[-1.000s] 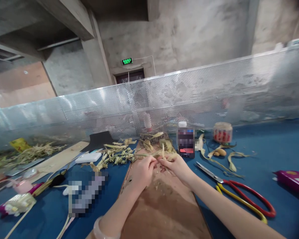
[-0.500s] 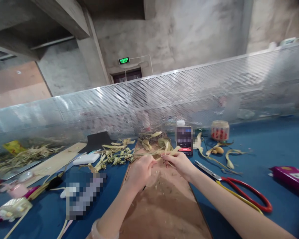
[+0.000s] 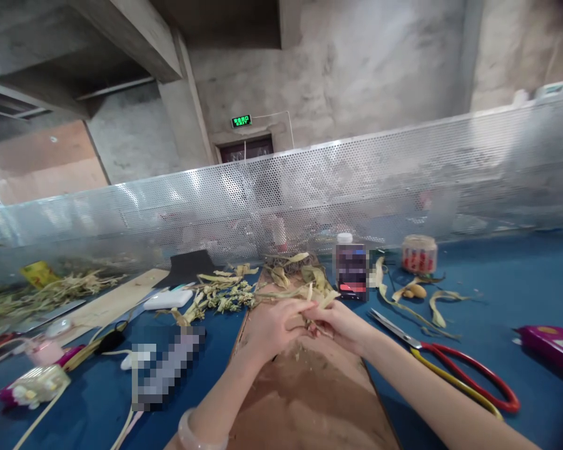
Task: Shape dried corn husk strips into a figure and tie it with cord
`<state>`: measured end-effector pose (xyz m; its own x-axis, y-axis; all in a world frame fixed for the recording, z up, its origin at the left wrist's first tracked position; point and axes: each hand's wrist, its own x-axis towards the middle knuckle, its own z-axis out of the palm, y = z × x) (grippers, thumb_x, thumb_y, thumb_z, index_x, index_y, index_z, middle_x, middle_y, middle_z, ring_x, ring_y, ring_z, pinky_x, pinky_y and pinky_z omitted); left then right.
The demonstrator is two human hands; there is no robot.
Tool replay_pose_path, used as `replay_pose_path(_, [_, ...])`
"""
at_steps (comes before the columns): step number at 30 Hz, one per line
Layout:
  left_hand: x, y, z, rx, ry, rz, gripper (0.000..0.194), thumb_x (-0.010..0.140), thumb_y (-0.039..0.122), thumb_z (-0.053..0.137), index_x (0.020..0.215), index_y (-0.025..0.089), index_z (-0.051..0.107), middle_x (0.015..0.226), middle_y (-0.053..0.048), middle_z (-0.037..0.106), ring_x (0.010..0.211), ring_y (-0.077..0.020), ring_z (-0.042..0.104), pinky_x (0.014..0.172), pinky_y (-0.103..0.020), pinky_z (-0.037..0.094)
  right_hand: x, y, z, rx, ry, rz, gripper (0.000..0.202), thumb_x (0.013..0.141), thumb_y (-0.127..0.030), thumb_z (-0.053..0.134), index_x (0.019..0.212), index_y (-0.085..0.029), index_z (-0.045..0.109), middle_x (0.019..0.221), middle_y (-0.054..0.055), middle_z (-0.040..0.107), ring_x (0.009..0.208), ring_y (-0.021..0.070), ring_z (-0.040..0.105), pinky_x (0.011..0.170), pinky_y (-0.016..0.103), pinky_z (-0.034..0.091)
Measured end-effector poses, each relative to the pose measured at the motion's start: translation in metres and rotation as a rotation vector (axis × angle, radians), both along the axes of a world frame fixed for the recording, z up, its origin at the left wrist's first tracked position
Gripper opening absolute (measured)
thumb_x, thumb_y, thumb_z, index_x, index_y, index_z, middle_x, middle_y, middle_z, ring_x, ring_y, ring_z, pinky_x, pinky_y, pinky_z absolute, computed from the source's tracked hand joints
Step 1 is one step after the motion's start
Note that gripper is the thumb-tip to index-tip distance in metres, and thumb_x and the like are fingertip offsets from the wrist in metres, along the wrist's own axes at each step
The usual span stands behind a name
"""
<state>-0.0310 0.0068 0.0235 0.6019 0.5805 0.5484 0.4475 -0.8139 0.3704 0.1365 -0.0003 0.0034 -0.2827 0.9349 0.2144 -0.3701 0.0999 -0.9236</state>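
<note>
The left hand (image 3: 276,331) and right hand (image 3: 344,324) meet over the wooden board (image 3: 309,406), inward from its long edges. The right's fingers pinch a dried leaf strip (image 3: 329,299); whether the left grips it too is hidden. Handling it seems the present step; thin and brittle-looking, it calls for light, steady fingertip pressure.

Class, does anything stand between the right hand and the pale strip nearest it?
Nothing visible does: the right hand meets the strip. The phone stands beyond them; the scissors lie to the hand's right.
</note>
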Motion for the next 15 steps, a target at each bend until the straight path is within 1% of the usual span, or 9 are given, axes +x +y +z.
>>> replay_pose_path(3, [-0.001,0.001,-0.002,-0.111,-0.061,-0.002,0.032,0.073,0.018,0.060,0.104,0.028,0.062,0.106,0.000,0.065,0.098,-0.0171,0.058,0.089,-0.030,0.044,0.000,-0.001,-0.004,-0.066,-0.016,0.147,0.021,0.063,-0.028,0.073,0.073,-0.011,0.066,0.059,0.001,0.060,0.052,0.0081,0.052,0.045,0.018,0.036])
replay_pose_path(5, [-0.002,0.003,-0.004,-0.171,-0.107,-0.013,0.028,0.073,0.020,0.060,0.100,0.027,0.065,0.100,0.001,0.068,0.092,-0.0167,0.061,0.084,-0.028,0.047,0.001,-0.001,-0.004,-0.085,-0.039,0.184,0.022,0.065,-0.028,0.073,0.076,-0.011,0.066,0.061,0.002,0.060,0.052,0.0065,0.051,0.043,0.016,0.032])
replay_pose_path(7, [-0.003,0.005,-0.006,-0.214,-0.137,-0.006,0.026,0.072,0.020,0.060,0.097,0.026,0.067,0.099,0.001,0.068,0.090,-0.0170,0.062,0.082,-0.026,0.048,0.002,-0.002,-0.002,-0.065,-0.063,0.200,0.023,0.064,-0.029,0.073,0.076,-0.011,0.065,0.060,0.001,0.059,0.049,0.0048,0.047,0.040,0.016,0.028])
replay_pose_path(9, [-0.004,0.007,-0.007,-0.239,-0.160,0.026,0.025,0.071,0.019,0.060,0.095,0.025,0.067,0.101,0.000,0.068,0.092,-0.0177,0.062,0.083,-0.027,0.048,0.003,-0.002,0.002,-0.021,-0.074,0.204,0.026,0.063,-0.029,0.075,0.078,-0.011,0.065,0.061,0.000,0.058,0.047,0.0039,0.044,0.040,0.016,0.028])
replay_pose_path(12, [-0.004,0.009,-0.007,-0.253,-0.206,0.061,0.024,0.071,0.020,0.061,0.094,0.025,0.067,0.103,0.000,0.067,0.094,-0.0184,0.061,0.085,-0.028,0.048,0.002,-0.004,0.005,0.031,-0.069,0.185,0.031,0.060,-0.029,0.076,0.083,-0.013,0.063,0.067,-0.001,0.058,0.050,0.0046,0.046,0.045,0.017,0.034])
replay_pose_path(15, [-0.005,0.011,-0.007,-0.211,-0.223,0.075,0.023,0.071,0.020,0.061,0.093,0.025,0.067,0.097,0.001,0.069,0.091,-0.0178,0.063,0.083,-0.028,0.049,0.001,-0.004,0.003,-0.004,-0.134,0.160,0.029,0.065,-0.036,0.072,0.076,-0.014,0.057,0.060,-0.002,0.055,0.047,0.0062,0.048,0.043,0.019,0.034])
